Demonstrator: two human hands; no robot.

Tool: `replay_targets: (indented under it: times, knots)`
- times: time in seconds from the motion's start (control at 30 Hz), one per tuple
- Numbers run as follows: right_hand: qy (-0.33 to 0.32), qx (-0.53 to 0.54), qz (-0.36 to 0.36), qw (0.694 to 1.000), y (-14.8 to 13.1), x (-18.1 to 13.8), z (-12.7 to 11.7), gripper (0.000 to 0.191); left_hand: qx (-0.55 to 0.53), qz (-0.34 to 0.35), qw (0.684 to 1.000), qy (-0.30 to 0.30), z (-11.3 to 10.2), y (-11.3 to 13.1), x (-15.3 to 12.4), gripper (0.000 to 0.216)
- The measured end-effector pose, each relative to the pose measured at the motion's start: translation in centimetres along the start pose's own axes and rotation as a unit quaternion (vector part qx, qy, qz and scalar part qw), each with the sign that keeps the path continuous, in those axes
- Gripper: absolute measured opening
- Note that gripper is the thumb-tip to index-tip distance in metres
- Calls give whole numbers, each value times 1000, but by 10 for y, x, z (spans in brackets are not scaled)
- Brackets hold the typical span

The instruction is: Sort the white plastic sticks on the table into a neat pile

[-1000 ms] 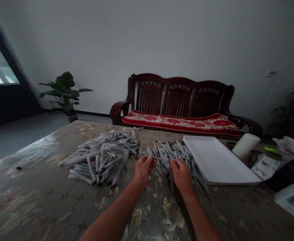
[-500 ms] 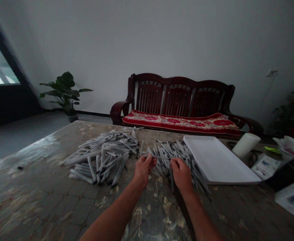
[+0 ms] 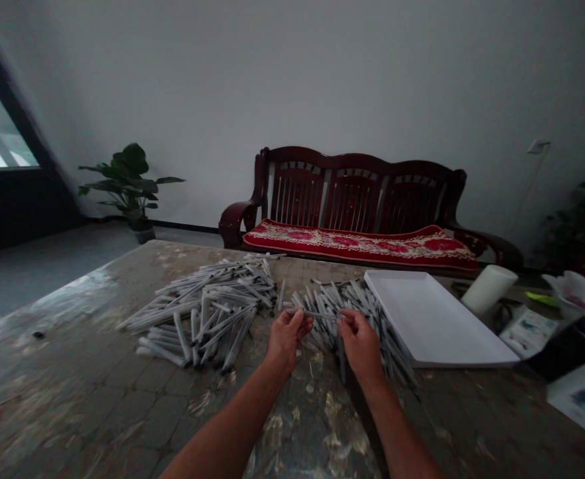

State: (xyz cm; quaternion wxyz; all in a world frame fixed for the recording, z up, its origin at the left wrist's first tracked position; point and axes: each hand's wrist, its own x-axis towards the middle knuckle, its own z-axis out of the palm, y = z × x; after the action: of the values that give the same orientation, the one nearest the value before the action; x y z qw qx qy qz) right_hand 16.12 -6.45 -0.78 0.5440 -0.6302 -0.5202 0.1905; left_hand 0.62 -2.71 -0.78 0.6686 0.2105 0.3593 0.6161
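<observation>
— What do you hold?
— My left grip (image 3: 283, 338) and right grip (image 3: 361, 346) are pinching one pen-like stick (image 3: 321, 315); it spans between them.
— And around?
— One stick pile (image 3: 207, 313) is left of my left grip, another pile (image 3: 328, 296) just beyond both, on the worktop (image 3: 123, 406).

Just beyond the far edge of the surface (image 3: 68, 372), a dark wooden bench (image 3: 352, 159) with a slatted back, spread with a red patterned cloth (image 3: 362, 241). Past the far left corner — on the floor, near the pale wall (image 3: 372, 73) — a leafy potted plant (image 3: 130, 176). Toward the far right corner, a thick white roll (image 3: 489, 289); nearer along the right side, a small printed box (image 3: 528, 330) and a white carton (image 3: 584, 392) with a bluish print.
</observation>
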Motion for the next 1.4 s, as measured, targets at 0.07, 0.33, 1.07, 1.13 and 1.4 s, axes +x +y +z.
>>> replay_targets:
  times: [0.07, 0.33, 1.07, 1.13, 1.4]
  knots:
    - [-19, -17, 9, 1000, 1, 0, -1, 37, 2, -2, 1000, -3, 0, 0, 0, 48]
    - [-14, -18, -4, 1000, 2, 1, 0, 35, 7, -4, 1000, 3, -1, 0, 0, 43]
    - [-25, -81, -194, 977, -1, 5, -14, 23, -17, 1, 997, 79, -3, 2, 6, 30]
    - [1, -99, -189, 977, 2, 7, -16, 25, -5, 16, 997, 74, -5, 4, 9, 31]
    - [55, -205, -161, 964, 4, 8, -15, 34, 34, 36, 998, 38, -6, -1, 8, 42]
